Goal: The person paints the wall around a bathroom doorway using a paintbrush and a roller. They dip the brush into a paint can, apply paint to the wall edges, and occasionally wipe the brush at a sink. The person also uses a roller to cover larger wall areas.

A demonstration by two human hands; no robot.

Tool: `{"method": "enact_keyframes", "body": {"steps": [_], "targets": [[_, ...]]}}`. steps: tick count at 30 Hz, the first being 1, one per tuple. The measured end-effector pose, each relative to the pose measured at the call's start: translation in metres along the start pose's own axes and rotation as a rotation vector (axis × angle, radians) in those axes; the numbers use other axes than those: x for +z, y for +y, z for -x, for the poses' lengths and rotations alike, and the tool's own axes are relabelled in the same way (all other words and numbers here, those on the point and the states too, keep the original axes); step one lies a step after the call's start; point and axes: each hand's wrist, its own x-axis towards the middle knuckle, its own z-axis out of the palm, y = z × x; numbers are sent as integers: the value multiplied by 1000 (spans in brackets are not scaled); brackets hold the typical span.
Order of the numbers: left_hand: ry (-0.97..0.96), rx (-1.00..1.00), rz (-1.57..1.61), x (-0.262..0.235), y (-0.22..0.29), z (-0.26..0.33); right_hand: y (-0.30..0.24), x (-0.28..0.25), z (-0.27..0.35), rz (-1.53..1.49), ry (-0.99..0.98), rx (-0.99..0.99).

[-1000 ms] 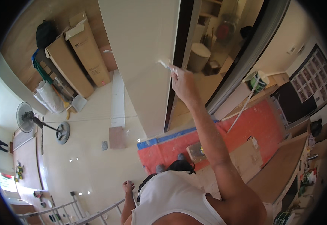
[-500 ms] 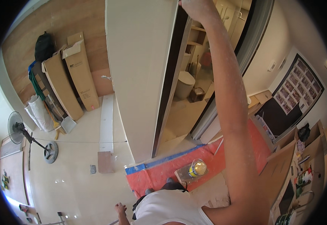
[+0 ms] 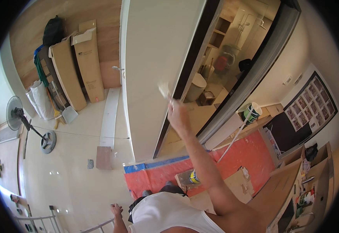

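Note:
My right hand [image 3: 180,117] is raised in front of the pale wall panel [image 3: 150,70], beside the dark door frame. Its fingers are closed round a paintbrush [image 3: 164,90], whose light bristles point up and left toward the wall; motion blurs the brush, so I cannot tell whether it touches the surface. Low at my left side hangs my left hand [image 3: 116,209], with its fingers loosely bent and apart and no object seen in it. A yellow-labelled paint can [image 3: 194,177] stands near my feet, partly hidden by my right forearm.
Red sheeting [image 3: 235,155] covers the floor ahead and right. A green-and-white bucket [image 3: 252,112] with a long pole stands by the doorway, which opens on a bathroom. Tall cardboard boxes [image 3: 88,66] lean at the far left, near a standing fan [image 3: 16,112]. Metal rails [image 3: 41,221] are low left.
My right hand has come down from the top of the door frame to mid-wall, bringing the paintbrush into view. The view has shifted, and the bucket now shows. My left hand stays low.

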Motion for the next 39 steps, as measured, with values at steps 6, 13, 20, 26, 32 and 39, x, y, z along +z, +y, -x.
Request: {"method": "enact_keyframes", "body": {"steps": [6, 13, 20, 26, 32, 39], "targets": [[-22, 33, 20, -4, 5, 2, 60, 63, 61, 57, -240, 132], [-21, -4, -17, 6, 4, 0, -11, -54, -53, 64, -38, 16], [-29, 46, -12, 24, 8, -10, -67, -129, -84, -94, 214, -74], [-112, 38, 29, 26, -4, -35, -43, -120, -98, 146, -194, 59], [-257, 272, 127, 1, -20, -36, -110, -211, -209, 234, 51, -68], [-231, 207, -46, 40, 37, -54, -164, -289, -309, 310, 388, -203]]}}
